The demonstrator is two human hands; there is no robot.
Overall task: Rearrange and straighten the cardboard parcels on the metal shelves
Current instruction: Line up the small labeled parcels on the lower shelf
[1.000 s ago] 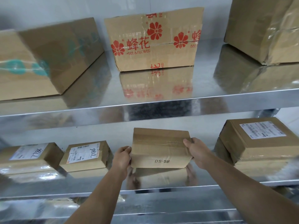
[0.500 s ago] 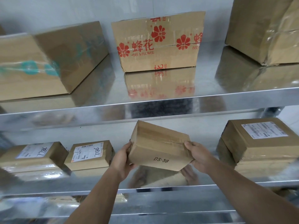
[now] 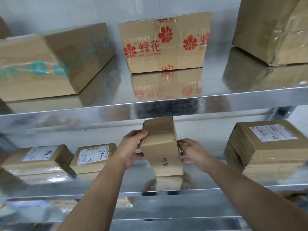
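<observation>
Left hand (image 3: 131,147) and right hand (image 3: 194,154) both grip the DS-5B box (image 3: 162,147), turned on end; labelled parcel (image 3: 95,157) sits near its left, parcel stack (image 3: 266,147) off right.

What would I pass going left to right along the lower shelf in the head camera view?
Far-left labelled parcel → second labelled parcel → left hand → DS-5B box → right hand → stack of parcels with a printed label.
</observation>
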